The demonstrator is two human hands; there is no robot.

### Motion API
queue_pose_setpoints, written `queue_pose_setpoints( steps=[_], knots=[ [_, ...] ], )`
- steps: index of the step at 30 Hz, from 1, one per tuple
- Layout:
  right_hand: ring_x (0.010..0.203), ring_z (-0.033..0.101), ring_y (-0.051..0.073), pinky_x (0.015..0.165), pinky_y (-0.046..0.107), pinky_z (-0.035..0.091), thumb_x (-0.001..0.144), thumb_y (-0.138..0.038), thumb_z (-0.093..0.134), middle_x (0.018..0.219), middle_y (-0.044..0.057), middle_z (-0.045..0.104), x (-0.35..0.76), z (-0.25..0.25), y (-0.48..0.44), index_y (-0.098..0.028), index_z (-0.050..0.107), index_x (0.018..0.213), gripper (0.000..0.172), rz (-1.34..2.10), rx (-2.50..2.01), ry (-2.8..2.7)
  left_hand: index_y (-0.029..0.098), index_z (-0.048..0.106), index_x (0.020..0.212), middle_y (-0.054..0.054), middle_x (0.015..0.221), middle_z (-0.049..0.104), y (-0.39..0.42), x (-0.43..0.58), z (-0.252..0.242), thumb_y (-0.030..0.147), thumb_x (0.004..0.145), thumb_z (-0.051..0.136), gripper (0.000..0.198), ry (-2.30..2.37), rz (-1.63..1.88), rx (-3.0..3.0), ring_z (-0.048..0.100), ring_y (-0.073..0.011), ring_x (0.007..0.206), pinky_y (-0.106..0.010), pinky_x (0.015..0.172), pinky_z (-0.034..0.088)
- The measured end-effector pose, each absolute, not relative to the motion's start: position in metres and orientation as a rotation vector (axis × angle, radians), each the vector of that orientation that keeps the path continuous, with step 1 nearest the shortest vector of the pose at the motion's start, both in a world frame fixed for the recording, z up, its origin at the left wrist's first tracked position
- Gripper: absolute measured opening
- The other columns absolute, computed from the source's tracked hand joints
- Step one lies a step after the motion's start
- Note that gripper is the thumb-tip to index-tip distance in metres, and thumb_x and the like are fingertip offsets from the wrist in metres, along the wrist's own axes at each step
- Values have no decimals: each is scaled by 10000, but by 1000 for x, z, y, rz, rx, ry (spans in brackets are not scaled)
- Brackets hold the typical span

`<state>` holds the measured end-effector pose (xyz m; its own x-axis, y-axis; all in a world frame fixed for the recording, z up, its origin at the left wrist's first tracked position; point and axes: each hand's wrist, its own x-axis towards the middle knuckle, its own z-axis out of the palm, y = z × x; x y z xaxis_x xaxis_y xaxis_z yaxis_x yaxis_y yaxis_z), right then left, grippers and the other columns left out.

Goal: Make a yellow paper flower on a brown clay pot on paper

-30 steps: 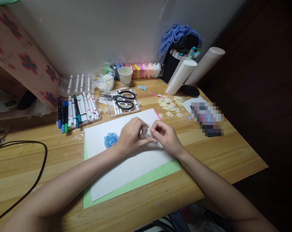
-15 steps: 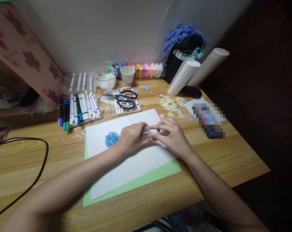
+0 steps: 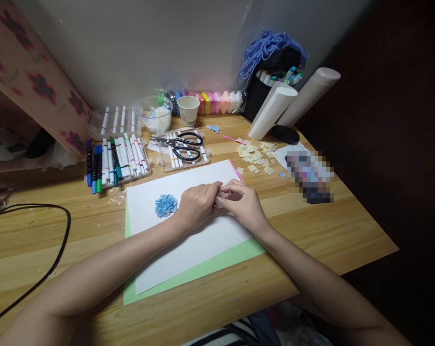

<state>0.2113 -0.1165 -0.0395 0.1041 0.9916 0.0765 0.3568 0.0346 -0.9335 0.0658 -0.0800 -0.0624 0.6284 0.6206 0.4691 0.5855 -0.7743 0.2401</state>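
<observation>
Above the white paper (image 3: 181,254), my left hand (image 3: 197,206) is closed around a small piece of clear, shiny plastic (image 3: 220,201); its exact kind is mostly hidden by my fingers. From the right, my right hand (image 3: 244,202) pinches the same plastic between thumb and fingers. A round patch of blue bits (image 3: 166,205) lies on the paper, just left of my left hand. Beneath the white sheet, a green sheet (image 3: 203,277) shows along the left and lower edges. A pink strip (image 3: 236,170) runs by the paper's top right corner.
Behind the paper lie black-handled scissors (image 3: 188,146) on a marker case, with more markers (image 3: 130,156) to the left. A paper cup (image 3: 188,109) and a clear bowl (image 3: 155,120) stand farther back. Pale yellow scraps (image 3: 255,154) and a pixelated item (image 3: 309,178) are at right.
My right hand has moved left, closer to my left hand, and its fingers have drawn in on the plastic. Less of the plastic shows now. The view has shifted slightly.
</observation>
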Motion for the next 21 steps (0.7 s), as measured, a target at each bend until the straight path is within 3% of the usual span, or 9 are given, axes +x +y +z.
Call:
queue_pose_setpoints(
  steps=[10, 17, 21],
  knots=[
    [724, 535, 158, 644, 281, 408, 675, -118, 666, 707, 1, 572, 214, -37, -117, -187, 667, 709, 77, 762, -1383, -1473, 146, 556, 1034, -64, 762, 698, -85, 69, -57, 400, 832, 524, 325, 1151, 885, 2568, 657, -194, 674, -255, 555, 439],
    [818, 545, 198, 788, 352, 413, 662, -226, 756, 748, 21, 627, 216, -33, -118, -229, 727, 799, 141, 724, -1437, -1579, 152, 531, 1075, -58, 833, 716, -83, 67, -58, 283, 778, 588, 330, 1183, 819, 2526, 672, -205, 707, -264, 564, 451],
    [725, 550, 163, 681, 302, 429, 667, -178, 729, 721, 7, 587, 213, -37, -115, -198, 697, 730, 74, 860, -1375, -1450, 152, 533, 1052, -56, 795, 711, -85, 70, -61, 263, 802, 553, 274, 1099, 882, 2615, 664, -199, 672, -258, 535, 426]
  ],
)
